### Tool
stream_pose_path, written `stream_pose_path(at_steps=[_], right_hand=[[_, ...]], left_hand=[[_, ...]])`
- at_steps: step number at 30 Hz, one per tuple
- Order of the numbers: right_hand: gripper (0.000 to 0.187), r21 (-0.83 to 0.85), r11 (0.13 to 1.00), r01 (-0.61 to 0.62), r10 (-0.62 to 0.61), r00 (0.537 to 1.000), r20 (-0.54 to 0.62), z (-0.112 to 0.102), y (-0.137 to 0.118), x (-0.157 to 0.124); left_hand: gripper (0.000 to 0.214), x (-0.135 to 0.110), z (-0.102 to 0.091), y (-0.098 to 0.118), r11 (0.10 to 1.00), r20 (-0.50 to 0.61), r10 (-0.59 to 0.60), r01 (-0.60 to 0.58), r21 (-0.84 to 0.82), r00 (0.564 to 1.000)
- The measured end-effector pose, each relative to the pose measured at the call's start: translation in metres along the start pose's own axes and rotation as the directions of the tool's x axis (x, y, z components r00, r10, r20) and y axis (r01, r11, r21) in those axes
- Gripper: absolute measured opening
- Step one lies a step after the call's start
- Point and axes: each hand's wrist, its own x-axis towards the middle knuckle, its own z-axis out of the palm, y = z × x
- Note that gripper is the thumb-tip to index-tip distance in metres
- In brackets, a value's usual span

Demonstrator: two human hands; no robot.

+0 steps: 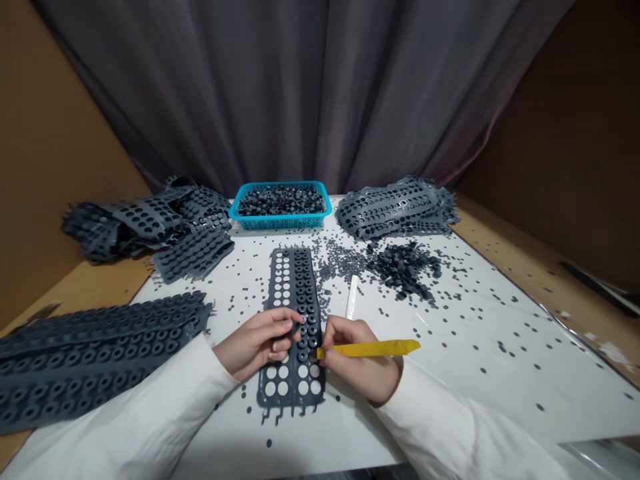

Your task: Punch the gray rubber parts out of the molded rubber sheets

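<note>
A long dark rubber strip full of round holes lies lengthwise on the white table in front of me. My left hand rests on its left side, with the fingers curled and pinching a small dark piece at the strip. My right hand is closed around a yellow stick tool, whose tip touches the strip's right edge. Some holes near my hands are punched through and show white.
A blue basket of small dark rings stands at the back. Heaps of rubber strips lie at the back left, back right and near left. A pile of loose rings and scattered bits cover the table. A white stick lies by the strip.
</note>
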Motion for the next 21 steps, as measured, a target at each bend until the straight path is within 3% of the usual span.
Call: stream_pose_path(at_steps=[9,14,21], right_hand=[[0.009,0.025,0.999,0.038,-0.036,0.998,-0.055,-0.0001,-0.0052,-0.0011],[0.01,0.077,0.992,0.104,-0.085,0.973,-0.215,-0.0013,-0.0046,-0.0043],[0.015,0.105,0.969,0.223,-0.192,0.951,-0.242,-0.0018,-0.004,-0.007]], left_hand=[[0.035,-0.0074,0.0013,0.0,0.92,-0.015,0.127,-0.112,0.376,0.992],[0.031,-0.0076,0.0021,0.0021,0.877,-0.001,0.189,-0.168,0.449,0.982],[0.025,-0.0071,0.0014,-0.0001,0.871,0.006,0.196,-0.177,0.458,0.981]])
